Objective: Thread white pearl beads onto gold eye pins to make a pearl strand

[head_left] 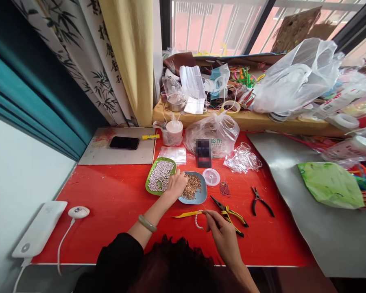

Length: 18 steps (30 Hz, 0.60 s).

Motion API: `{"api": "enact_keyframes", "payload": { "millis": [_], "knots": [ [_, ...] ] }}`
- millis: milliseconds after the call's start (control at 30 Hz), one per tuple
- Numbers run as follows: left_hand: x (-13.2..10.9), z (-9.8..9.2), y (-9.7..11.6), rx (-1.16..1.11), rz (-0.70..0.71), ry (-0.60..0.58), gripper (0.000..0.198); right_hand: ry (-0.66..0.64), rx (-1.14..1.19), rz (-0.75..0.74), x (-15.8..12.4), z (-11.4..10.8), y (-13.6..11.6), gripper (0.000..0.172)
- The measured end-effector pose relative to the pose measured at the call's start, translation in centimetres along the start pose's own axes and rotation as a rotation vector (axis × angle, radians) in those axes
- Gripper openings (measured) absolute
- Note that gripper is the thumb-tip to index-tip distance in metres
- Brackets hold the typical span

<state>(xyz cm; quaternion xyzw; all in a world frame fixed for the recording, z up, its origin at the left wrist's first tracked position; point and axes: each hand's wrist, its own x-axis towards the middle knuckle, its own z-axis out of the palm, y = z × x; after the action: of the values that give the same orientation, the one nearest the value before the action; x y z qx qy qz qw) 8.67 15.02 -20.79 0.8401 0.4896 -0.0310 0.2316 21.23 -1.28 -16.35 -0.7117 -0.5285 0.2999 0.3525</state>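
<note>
On the red tabletop, a white box stands at the far left, with a corded white disc beside it. Farther back, a phone lies on a board, a yellow tube near it. Next comes a green tray of pearls. The left hand reaches between this and a blue tray, fingers bunched at the gold beads; whether its grip has caught any, I cannot tell. Nearer the person, a curved pearl strand hangs from the right hand, whose grip is pinched closed on the upper end. A yellow strip lies just behind. Beyond are a spool, yellow-handled pliers beside the right hand, and smaller black pliers.
</note>
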Motion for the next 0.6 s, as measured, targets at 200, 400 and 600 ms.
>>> {"api": "enact_keyframes", "payload": {
  "millis": [200, 400, 600],
  "knots": [
    [0.7, 0.2, -0.2, -0.032, 0.022, 0.019, 0.027, -0.006, 0.016, 0.017, 0.6, 0.2, 0.5, 0.046],
    [0.7, 0.2, -0.6, -0.279, 0.014, 0.062, 0.023, -0.028, 0.036, 0.027, 1.1, 0.2, 0.4, 0.042],
    [-0.3, -1.0, -1.2, -0.717, -0.061, 0.129, 0.022, 0.013, 0.065, -0.015, 1.7, 0.2, -0.3, 0.027]
  ]
}}
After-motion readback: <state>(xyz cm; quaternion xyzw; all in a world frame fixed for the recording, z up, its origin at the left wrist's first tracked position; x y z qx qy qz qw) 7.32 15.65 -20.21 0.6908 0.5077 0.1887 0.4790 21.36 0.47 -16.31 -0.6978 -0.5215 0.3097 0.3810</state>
